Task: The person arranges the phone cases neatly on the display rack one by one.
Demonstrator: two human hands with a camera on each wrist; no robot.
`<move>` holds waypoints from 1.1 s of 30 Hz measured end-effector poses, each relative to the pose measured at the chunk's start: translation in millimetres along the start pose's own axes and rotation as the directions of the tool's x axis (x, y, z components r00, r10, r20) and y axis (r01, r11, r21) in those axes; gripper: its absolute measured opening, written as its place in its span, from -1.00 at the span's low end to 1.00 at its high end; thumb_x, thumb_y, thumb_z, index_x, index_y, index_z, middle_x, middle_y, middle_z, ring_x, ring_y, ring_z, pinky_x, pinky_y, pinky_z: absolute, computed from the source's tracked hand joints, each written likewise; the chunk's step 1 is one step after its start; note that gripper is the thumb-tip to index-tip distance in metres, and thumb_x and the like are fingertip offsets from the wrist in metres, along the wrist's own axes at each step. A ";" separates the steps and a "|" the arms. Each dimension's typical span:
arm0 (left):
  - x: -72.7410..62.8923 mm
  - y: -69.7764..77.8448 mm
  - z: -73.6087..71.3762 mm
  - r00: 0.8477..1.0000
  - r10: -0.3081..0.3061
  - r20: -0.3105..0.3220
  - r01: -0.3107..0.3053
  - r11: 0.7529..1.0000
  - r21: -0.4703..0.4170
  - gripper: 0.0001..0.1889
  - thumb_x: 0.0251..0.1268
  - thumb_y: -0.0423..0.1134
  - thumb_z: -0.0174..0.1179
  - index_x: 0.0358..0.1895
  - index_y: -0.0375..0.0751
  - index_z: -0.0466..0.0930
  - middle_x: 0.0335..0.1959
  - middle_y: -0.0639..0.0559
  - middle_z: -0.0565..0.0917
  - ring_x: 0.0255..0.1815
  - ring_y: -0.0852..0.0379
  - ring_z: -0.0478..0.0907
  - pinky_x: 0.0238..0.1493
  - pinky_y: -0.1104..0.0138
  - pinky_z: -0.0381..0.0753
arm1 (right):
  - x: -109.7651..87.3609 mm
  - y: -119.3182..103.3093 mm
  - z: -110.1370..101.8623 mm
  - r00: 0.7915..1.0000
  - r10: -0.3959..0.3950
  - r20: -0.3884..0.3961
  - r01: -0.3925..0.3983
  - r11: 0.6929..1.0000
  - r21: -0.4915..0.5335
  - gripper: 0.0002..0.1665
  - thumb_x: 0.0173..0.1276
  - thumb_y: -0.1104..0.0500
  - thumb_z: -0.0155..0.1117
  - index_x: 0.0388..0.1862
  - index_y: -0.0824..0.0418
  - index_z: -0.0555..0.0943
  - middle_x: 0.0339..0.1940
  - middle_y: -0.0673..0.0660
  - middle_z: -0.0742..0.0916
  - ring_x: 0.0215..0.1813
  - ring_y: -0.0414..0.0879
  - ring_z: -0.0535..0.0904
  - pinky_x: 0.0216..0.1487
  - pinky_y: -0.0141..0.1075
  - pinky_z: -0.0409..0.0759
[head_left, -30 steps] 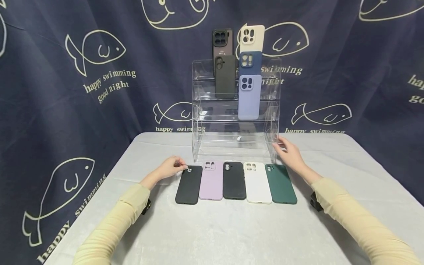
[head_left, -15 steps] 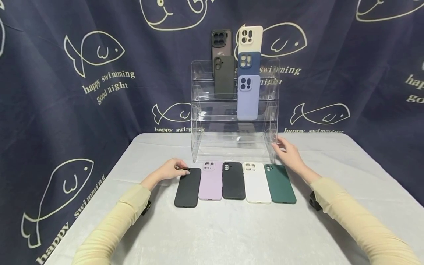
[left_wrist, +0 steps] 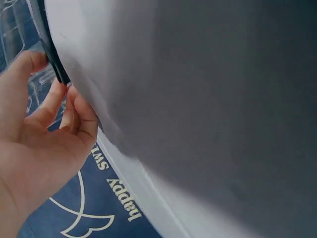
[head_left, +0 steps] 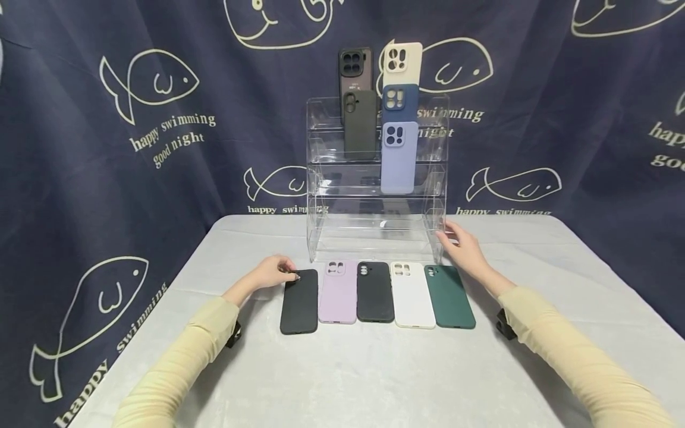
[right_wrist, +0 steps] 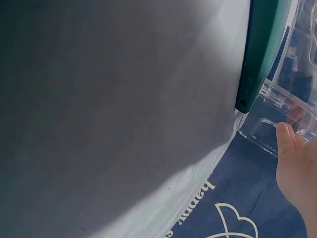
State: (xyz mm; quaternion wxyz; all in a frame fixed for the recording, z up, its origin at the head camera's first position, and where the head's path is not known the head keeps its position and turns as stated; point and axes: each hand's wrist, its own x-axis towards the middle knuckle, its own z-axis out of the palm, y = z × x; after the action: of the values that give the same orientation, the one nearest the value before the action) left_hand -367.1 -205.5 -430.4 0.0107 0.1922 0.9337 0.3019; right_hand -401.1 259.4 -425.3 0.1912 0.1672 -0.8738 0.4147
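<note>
My left hand (head_left: 272, 271) pinches the top left corner of a black phone case (head_left: 299, 302), the leftmost in a row on the table. In the left wrist view, the thumb is on one face of this case (left_wrist: 52, 54) and the fingertips are at its end. Beside it lie a lilac case (head_left: 338, 294), another black case (head_left: 375, 293), a white case (head_left: 414, 297) and a green case (head_left: 451, 297). My right hand (head_left: 464, 246) holds the lower right side of a clear tiered display rack (head_left: 374, 244), its fingers partly seen through the plastic.
Upper tiers of the rack hold a dark camera-framed case (head_left: 355, 62), a dark grey case (head_left: 360, 128), a cream case (head_left: 409, 62), a blue case (head_left: 401, 101) and a periwinkle case (head_left: 398, 160). A navy fish-print curtain (head_left: 214, 178) hangs behind the pale table (head_left: 342, 374).
The leftmost black case has slid slightly left and toward me with my left hand, widening its gap to the lilac case. My right hand stays at the rack.
</note>
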 end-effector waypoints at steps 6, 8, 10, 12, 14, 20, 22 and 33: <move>0.4 1.6 -1.5 0.999 -0.032 -0.037 0.029 0.997 -0.073 -0.83 0.09 -0.26 0.27 -0.34 -0.29 0.53 -0.38 -0.12 0.66 -0.41 0.16 0.53 -0.32 0.36 0.55 | -2.2 -2.5 -0.6 1.000 -0.008 -0.001 0.008 1.000 -0.013 -0.39 0.47 0.04 0.01 0.32 0.44 0.28 0.24 0.46 0.47 0.15 0.34 0.48 0.17 0.11 0.49; 0.9 2.3 -2.0 0.996 -0.068 -0.059 0.061 0.992 -0.109 -0.81 0.12 -0.26 0.25 -0.29 -0.31 0.51 -0.34 -0.18 0.66 -0.48 0.18 0.54 -0.42 0.39 0.57 | -2.7 -2.7 -0.1 1.000 -0.007 0.002 0.007 1.000 -0.019 -0.38 0.47 0.04 0.00 0.32 0.44 0.28 0.24 0.46 0.46 0.14 0.34 0.48 0.17 0.11 0.49; 1.7 3.8 -3.2 0.992 -0.094 -0.084 0.082 0.988 -0.134 -0.77 0.14 -0.27 0.22 -0.23 -0.36 0.50 -0.30 -0.25 0.65 -0.55 0.19 0.53 -0.51 0.40 0.59 | -3.0 -1.8 0.4 1.000 -0.004 0.004 0.004 1.000 -0.022 -0.39 0.47 0.05 0.00 0.32 0.45 0.27 0.24 0.46 0.46 0.15 0.33 0.49 0.17 0.10 0.50; 2.3 6.9 -5.5 0.986 -0.123 -0.109 0.108 0.985 -0.136 -0.73 0.14 -0.26 0.22 -0.18 -0.38 0.50 -0.27 -0.27 0.62 -0.57 0.18 0.52 -0.54 0.40 0.60 | -3.1 -1.2 0.6 1.000 -0.005 0.004 0.005 1.000 -0.020 -0.39 0.47 0.06 0.01 0.31 0.45 0.28 0.24 0.46 0.46 0.15 0.33 0.49 0.18 0.10 0.50; 3.2 10.7 -8.6 0.982 -0.140 -0.130 0.124 0.984 -0.127 -0.70 0.12 -0.25 0.23 -0.15 -0.40 0.50 -0.25 -0.28 0.60 -0.55 0.18 0.53 -0.51 0.40 0.63 | -2.8 -0.4 0.5 1.000 -0.005 0.002 0.005 1.000 -0.010 -0.38 0.47 0.05 0.01 0.32 0.45 0.27 0.24 0.46 0.46 0.14 0.34 0.49 0.18 0.10 0.49; 4.7 23.6 -18.7 0.972 -0.166 -0.167 0.139 0.977 -0.164 -0.66 0.10 -0.27 0.25 -0.10 -0.44 0.52 -0.18 -0.30 0.60 -0.46 0.14 0.56 -0.47 0.42 0.63 | -2.9 -2.3 -0.7 1.000 -0.021 -0.020 0.021 1.000 0.005 -0.32 0.44 -0.07 0.01 0.30 0.43 0.30 0.21 0.47 0.49 0.11 0.33 0.50 0.14 0.08 0.53; 4.5 26.9 -22.0 0.968 -0.154 -0.197 0.118 0.976 -0.181 -0.68 0.10 -0.30 0.24 -0.10 -0.44 0.53 -0.18 -0.31 0.61 -0.42 0.10 0.56 -0.46 0.43 0.62 | -2.8 -3.2 -1.0 0.999 -0.027 -0.020 0.027 1.000 0.006 -0.29 0.44 -0.10 0.00 0.30 0.43 0.30 0.20 0.48 0.48 0.11 0.34 0.50 0.14 0.09 0.52; 2.1 41.2 -41.7 0.921 -0.034 -0.387 -0.006 0.995 -0.103 -0.67 0.07 -0.34 0.27 -0.04 -0.33 0.63 -0.09 -0.29 0.63 -0.30 -0.09 0.62 -0.43 0.47 0.52 | -1.6 -4.0 -1.9 1.000 0.009 0.009 -0.009 1.000 -0.027 -0.37 0.47 0.04 0.00 0.33 0.45 0.26 0.26 0.47 0.44 0.15 0.34 0.48 0.19 0.10 0.49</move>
State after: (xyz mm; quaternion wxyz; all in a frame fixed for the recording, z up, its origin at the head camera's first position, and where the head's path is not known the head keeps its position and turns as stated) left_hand -360.2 -197.4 -372.7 -0.1626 0.1209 0.9021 0.3811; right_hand -397.5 258.7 -422.3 0.1878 0.1625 -0.8809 0.4028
